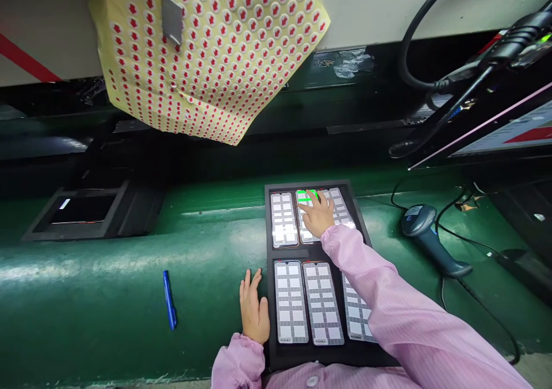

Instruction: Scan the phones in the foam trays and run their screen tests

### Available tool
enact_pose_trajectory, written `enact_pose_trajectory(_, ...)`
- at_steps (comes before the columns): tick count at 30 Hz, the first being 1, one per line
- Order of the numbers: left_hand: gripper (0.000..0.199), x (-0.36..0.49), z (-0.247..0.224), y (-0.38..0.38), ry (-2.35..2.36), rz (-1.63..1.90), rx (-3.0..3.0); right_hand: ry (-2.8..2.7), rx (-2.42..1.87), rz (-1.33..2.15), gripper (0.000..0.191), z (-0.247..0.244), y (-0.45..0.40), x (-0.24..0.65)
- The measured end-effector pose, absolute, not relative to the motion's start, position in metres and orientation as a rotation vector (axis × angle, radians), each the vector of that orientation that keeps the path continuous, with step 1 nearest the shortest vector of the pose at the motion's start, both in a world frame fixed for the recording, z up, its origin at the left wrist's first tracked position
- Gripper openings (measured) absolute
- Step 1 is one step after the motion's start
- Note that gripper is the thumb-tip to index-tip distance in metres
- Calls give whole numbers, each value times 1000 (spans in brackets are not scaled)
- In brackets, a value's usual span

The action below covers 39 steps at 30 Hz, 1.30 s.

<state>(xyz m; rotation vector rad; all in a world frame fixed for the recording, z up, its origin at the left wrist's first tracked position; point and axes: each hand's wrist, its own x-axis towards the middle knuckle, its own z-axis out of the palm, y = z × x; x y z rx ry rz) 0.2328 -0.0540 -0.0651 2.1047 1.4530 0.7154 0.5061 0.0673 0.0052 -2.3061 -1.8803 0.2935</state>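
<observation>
A black foam tray (271, 305) holds several smartphones in two rows, their lit screens showing white and grey blocks. My right hand (318, 215) reaches over the back row with fingers spread. Its fingertips are on or just over the back middle phone (307, 237), whose screen has a green band near the top. Part of the back right phone (338, 205) is covered by this hand, and my right sleeve hides some of the front right phone (357, 314). Flat on the bench against the tray's left edge lies my left hand (254, 311), fingers stretched out and holding nothing.
A blue marker (169, 300) lies on the green bench (207, 297). Farther left, a dark device sits in a black holder (32, 231). To the right are a barcode scanner (433, 239), cables and a monitor (513, 127). A yellow sticker sheet (215, 50) hangs above.
</observation>
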Motion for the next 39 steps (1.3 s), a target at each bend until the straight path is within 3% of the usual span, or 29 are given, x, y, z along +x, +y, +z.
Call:
enact_pose_trajectory(21,41,233,-65,-52,1438,747,2087,-1692,-2399,171,41,4,36,542)
enact_pose_trajectory(39,40,234,-63,-52,1461,733,2101,-1887,-2277,255,42,2,41,503)
